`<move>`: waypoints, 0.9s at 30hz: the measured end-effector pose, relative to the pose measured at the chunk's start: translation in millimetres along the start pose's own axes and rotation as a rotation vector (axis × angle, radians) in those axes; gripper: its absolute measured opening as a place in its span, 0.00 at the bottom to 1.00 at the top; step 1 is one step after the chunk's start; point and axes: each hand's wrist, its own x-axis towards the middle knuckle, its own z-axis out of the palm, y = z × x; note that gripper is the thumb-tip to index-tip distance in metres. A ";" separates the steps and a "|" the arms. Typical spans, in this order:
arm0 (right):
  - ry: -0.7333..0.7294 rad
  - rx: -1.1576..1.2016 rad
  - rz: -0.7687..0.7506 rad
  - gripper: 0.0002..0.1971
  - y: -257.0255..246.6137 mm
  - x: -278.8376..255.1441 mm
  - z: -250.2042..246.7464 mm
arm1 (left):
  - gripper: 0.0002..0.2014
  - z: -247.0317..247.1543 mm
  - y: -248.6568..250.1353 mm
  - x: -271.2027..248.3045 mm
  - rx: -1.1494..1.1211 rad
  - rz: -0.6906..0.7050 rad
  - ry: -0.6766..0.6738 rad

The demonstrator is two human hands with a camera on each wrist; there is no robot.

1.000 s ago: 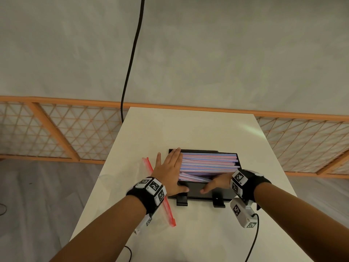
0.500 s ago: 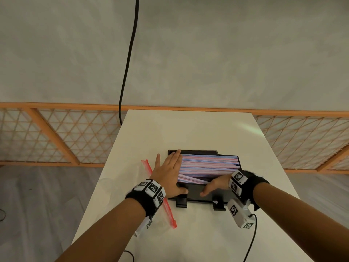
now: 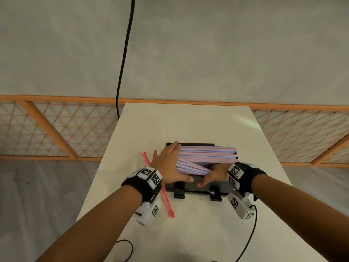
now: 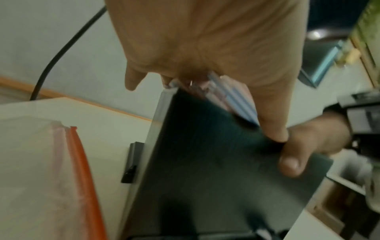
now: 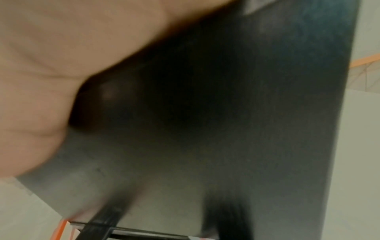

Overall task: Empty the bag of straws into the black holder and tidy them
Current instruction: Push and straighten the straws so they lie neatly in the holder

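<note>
The black holder [image 3: 196,187] stands mid-table, packed with pink and blue straws [image 3: 207,153] lying left to right; a few near straws slant across the front. My left hand [image 3: 169,164] lies flat with straight fingers against the straws' left ends, its thumb over the front wall. In the left wrist view this left hand [image 4: 205,40] covers the straw ends [image 4: 236,100] above the holder's wall [image 4: 205,170]. My right hand [image 3: 213,173] reaches into the holder with fingers under the slanted straws and thumb outside the front wall. The right wrist view shows only the palm [image 5: 61,56] and the dark wall [image 5: 246,113].
The empty clear bag with its red zip strip [image 3: 165,198] lies on the white table [image 3: 188,125] just left of the holder, under my left wrist. A black cable [image 3: 124,53] hangs down the wall behind. An orange lattice fence [image 3: 56,129] runs behind the table.
My right hand has slid a little further in, so the slanted straws now lie over its fingers. The left hand stays pressed on the straw ends.
</note>
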 end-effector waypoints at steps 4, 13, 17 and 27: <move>-0.018 -0.154 -0.024 0.48 -2.3 -3.0 -3.1 | 0.61 -11.8 0.2 1.9 -0.096 0.007 -0.048; -0.092 -0.217 0.008 0.43 -5.9 -1.9 -24.1 | 0.54 -15.0 -1.7 -5.7 0.205 0.125 -0.101; -0.103 -0.487 0.067 0.35 -10.7 -6.3 -37.9 | 0.53 -1.9 -2.7 -4.7 0.344 0.128 -0.117; 0.230 -0.536 -0.054 0.15 -3.5 -27.8 -45.0 | 0.57 0.5 3.4 -4.0 0.331 0.201 -0.029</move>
